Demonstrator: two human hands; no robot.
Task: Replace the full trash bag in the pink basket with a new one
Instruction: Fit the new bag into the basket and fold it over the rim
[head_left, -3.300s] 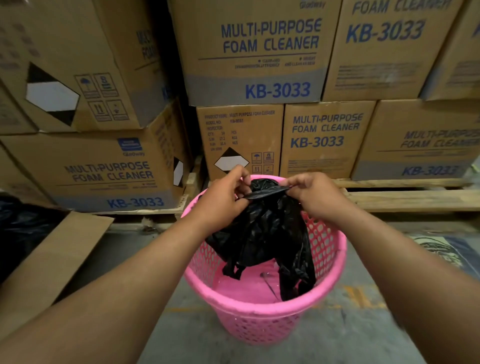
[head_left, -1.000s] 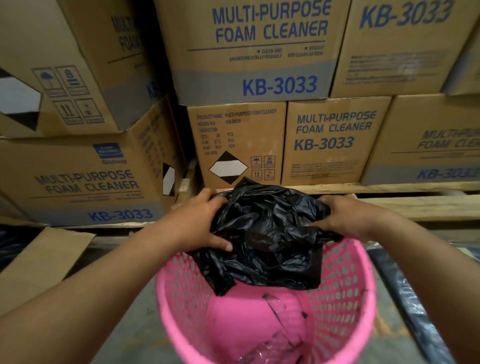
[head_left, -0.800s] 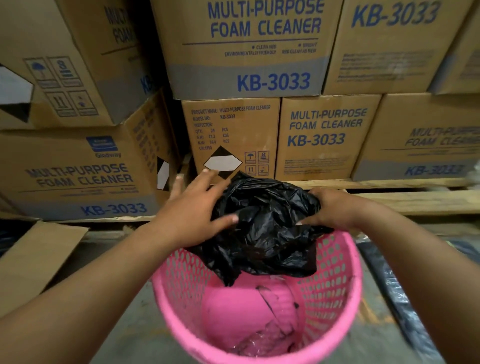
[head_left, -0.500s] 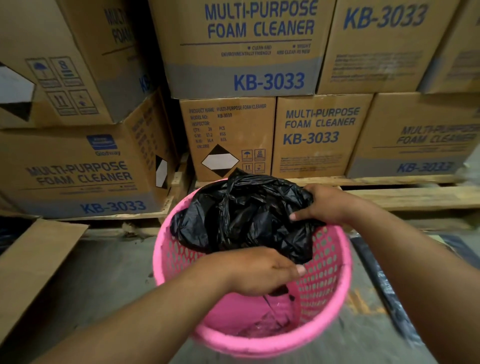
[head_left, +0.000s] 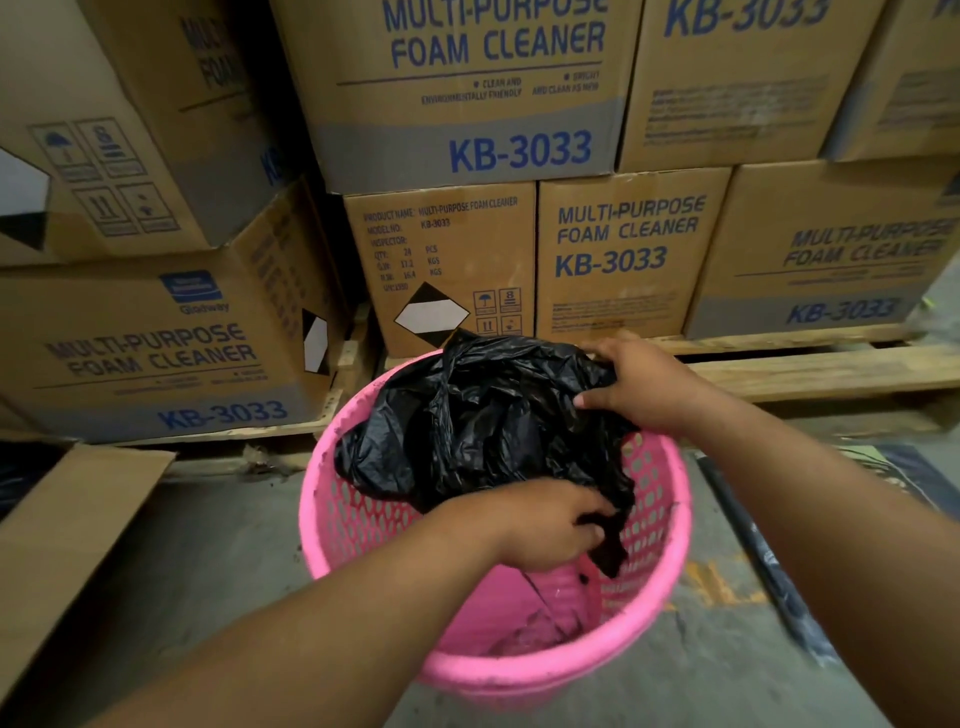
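Note:
A pink perforated basket (head_left: 670, 519) stands on the concrete floor in front of me. A crumpled black trash bag (head_left: 483, 421) lies bunched over the far half of its mouth, partly hanging inside. My right hand (head_left: 636, 387) grips the bag's edge at the far right rim. My left hand (head_left: 545, 525) reaches inside the basket and pinches a lower fold of the bag near the right wall. The basket's pink bottom shows below, with some clear wet film on it.
Stacked cardboard boxes (head_left: 623, 249) of foam cleaner sit on wooden pallets (head_left: 810, 371) right behind the basket. A loose cardboard flap (head_left: 67, 540) lies at the left. A dark strip (head_left: 753, 551) runs along the floor at the right.
My left hand left the bag's top left edge, dropped into the basket and took hold of a lower fold. The bag has spread wider over the far rim. My right hand kept its hold.

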